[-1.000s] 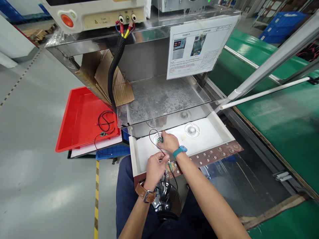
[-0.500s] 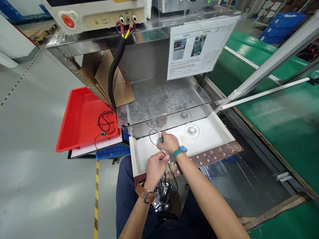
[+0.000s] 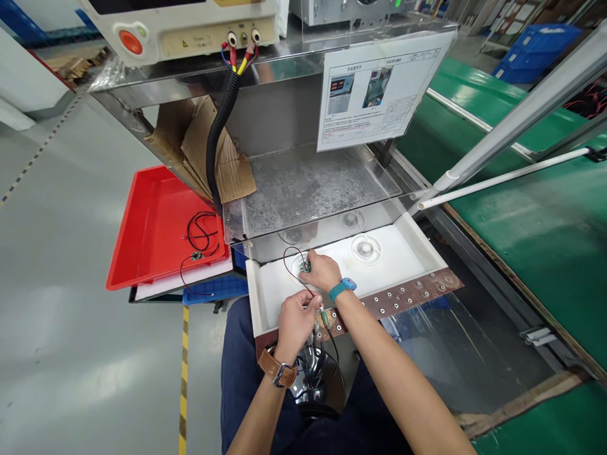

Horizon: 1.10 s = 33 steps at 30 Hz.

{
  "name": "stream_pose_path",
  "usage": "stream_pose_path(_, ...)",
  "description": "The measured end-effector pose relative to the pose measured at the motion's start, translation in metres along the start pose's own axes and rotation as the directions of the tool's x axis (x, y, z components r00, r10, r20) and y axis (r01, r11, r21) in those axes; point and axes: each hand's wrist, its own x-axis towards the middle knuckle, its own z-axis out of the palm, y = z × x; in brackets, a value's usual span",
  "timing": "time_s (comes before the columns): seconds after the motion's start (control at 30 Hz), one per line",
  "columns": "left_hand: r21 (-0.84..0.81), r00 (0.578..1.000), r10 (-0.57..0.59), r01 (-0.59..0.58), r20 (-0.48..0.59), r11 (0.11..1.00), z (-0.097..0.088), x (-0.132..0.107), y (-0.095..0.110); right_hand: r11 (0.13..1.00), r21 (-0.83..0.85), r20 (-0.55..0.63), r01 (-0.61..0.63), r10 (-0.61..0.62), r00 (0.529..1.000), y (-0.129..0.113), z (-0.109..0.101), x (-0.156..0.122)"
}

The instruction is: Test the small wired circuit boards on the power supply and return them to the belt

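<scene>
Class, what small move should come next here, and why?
Perhaps the left hand should check whether the green clip grips the thin red wire: the hand pinches the wire beside the clip, their contact is too small to judge, and the right hand holds the circuit board.

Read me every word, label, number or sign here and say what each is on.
"Front", faint, on the bench instrument; the line beneath is blurred.
Warning triangle beside it; its symbol is too small to read.
Printed instruction sheet: headings and text too small to read.
Blue bins: pale marks, too small to read.
</scene>
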Motion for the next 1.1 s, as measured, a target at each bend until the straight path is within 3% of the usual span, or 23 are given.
stream_pose_path(1.1, -0.036, 1.000, -0.001, 0.000, -0.019, 0.999, 0.0012, 0.0023, -0.0040, 1.000, 0.013, -0.026, 0.000, 0.000, 1.000, 0.0007, 0.0022, 0.0008)
